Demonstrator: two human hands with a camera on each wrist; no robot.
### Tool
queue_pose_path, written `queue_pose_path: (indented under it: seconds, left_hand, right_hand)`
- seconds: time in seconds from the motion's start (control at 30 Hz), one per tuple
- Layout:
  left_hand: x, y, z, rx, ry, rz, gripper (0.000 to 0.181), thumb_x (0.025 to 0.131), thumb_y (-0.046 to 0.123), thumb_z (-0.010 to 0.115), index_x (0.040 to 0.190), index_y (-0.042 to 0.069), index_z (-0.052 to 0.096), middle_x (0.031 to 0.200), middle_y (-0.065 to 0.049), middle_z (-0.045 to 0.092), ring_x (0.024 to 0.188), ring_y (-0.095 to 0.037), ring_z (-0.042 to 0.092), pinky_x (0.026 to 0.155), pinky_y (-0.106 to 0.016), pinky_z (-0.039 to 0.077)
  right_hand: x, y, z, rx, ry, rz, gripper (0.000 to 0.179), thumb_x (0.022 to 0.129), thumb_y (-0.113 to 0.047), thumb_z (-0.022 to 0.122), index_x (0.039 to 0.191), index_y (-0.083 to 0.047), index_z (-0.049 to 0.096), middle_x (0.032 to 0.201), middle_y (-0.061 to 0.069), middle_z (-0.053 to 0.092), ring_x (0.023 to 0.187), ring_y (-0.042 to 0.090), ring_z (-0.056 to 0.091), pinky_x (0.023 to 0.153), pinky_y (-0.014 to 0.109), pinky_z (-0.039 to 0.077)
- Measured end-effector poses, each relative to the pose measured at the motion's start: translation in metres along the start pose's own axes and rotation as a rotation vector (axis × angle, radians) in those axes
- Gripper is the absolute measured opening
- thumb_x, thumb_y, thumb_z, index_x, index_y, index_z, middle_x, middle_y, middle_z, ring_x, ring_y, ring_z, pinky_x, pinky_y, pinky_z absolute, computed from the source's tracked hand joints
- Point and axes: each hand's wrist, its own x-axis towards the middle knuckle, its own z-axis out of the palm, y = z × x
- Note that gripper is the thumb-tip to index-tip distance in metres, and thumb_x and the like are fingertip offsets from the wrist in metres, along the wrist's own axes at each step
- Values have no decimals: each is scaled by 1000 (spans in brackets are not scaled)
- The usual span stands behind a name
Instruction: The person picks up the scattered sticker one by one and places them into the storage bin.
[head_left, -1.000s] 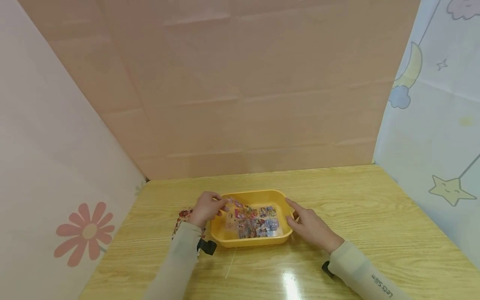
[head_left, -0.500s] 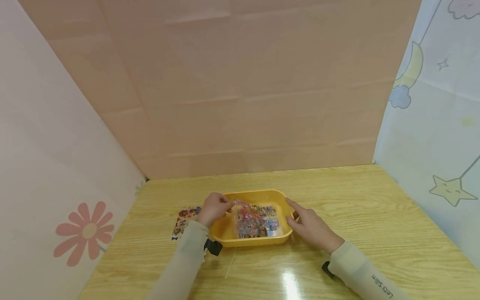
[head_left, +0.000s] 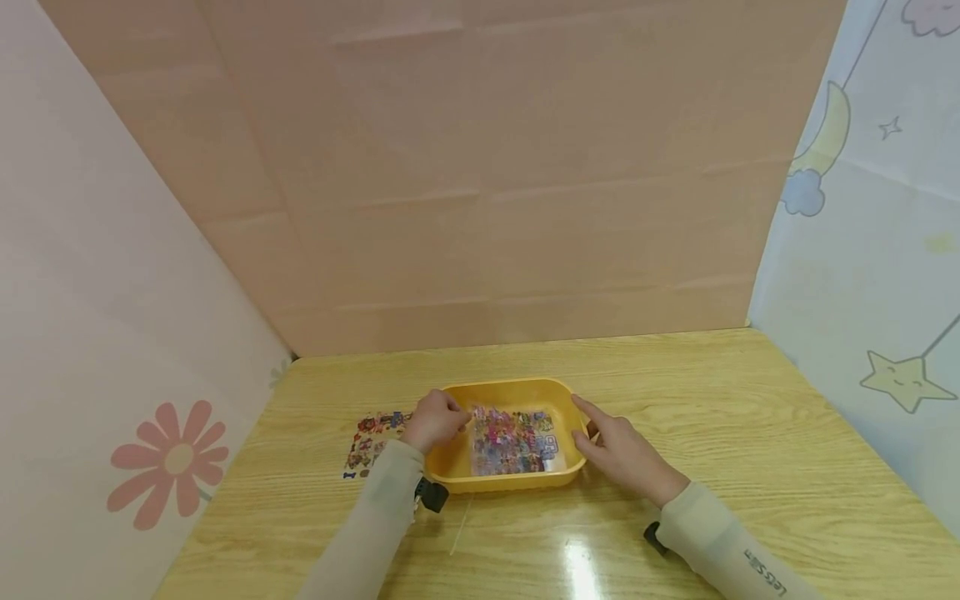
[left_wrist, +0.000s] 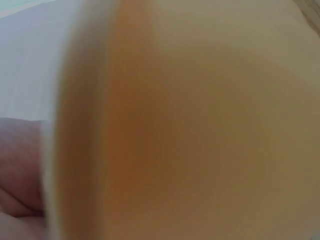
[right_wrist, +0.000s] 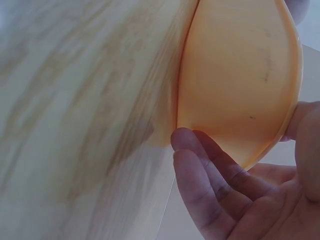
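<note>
A yellow plastic tray [head_left: 517, 482] sits on the table, with overlapping clear sticker sheets [head_left: 506, 442] of colourful printed figures inside it. My left hand [head_left: 437, 419] reaches over the tray's left end, fingertips curled at the upper left corner of the top sheet. In the left wrist view the tray wall [left_wrist: 210, 140] blurs across most of the frame, hiding the fingertips. My right hand [head_left: 626, 454] holds the tray's right end, thumb and index finger at the rim. The right wrist view shows its other fingers [right_wrist: 192, 175] curled against the tray's outer wall [right_wrist: 235, 75].
Another printed sticker sheet [head_left: 363, 454] lies on the wooden table [head_left: 712, 400] left of the tray, partly behind the left forearm. A thin pale strip [head_left: 461, 527] lies in front of the tray. A pinkish panel [head_left: 480, 183] stands behind, with patterned walls at both sides.
My left hand has moved right and slightly down with the sheet's corner, and the lifted sheet now lies flatter in the tray. More of the left table sheet shows. The right hand stays.
</note>
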Motion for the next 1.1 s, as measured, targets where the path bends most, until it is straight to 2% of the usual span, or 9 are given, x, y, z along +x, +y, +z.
queue_pose_path:
  seconds: [0.07,0.1,0.3,0.63,0.73,0.83,0.93,1.1]
  left_hand:
    - [2,-1,1,0,-6,-16,47,95,14,64,51,13,47,50,2,42,45,-12,35,45,-26,34]
    - [2,-1,1,-3,-4,-19,47,95,14,64,51,14,47,49,3,42,45,-11,36,44,-26,34]
    - [2,-2,1,-29,-13,-30,41,95,13,62,55,9,54,49,2,46,41,-11,37,40,-25,34]
    - [-1,-1,-2,-60,-31,-20,39,97,13,61,59,2,60,45,3,42,40,-11,33,41,-26,34]
    - [-1,-3,-3,-61,-27,-22,34,97,13,61,69,-4,69,52,-5,55,41,-11,35,41,-25,34]
    - [-1,-4,-6,-66,-22,-18,27,98,14,61,86,-7,74,72,-14,68,44,-11,38,43,-25,38]
    - [-3,-7,-9,-77,-10,-14,24,99,15,60,95,-5,74,87,-17,71,47,-11,41,45,-26,39]
    - [-5,-9,-13,-66,60,14,22,99,14,59,99,-3,73,86,-12,69,56,-13,49,49,-27,41]
  right_hand:
    - [0,0,0,-1,1,0,59,101,-18,57,153,-2,36,83,-1,63,49,7,43,51,25,41]
    - [0,-1,0,-2,0,0,59,101,-18,57,153,-2,36,83,-1,63,49,7,43,51,25,41]
    - [0,0,0,-1,1,-7,59,101,-19,57,153,-2,36,82,-3,62,48,6,42,50,25,41]
    - [1,1,0,-4,2,-17,59,101,-18,56,154,-1,36,80,-2,62,48,6,43,49,25,41]
    - [1,1,0,-2,3,-21,59,101,-18,57,153,-1,36,80,-2,62,48,6,42,49,25,40]
    - [1,0,0,0,1,-20,59,101,-18,57,153,-1,36,80,-2,62,47,6,41,48,25,39]
    - [0,1,0,3,0,-19,59,101,-19,57,153,-1,36,80,-2,62,47,6,41,48,25,39]
    - [0,0,0,12,-5,-21,59,101,-19,57,153,-1,35,80,-2,62,47,6,41,48,25,39]
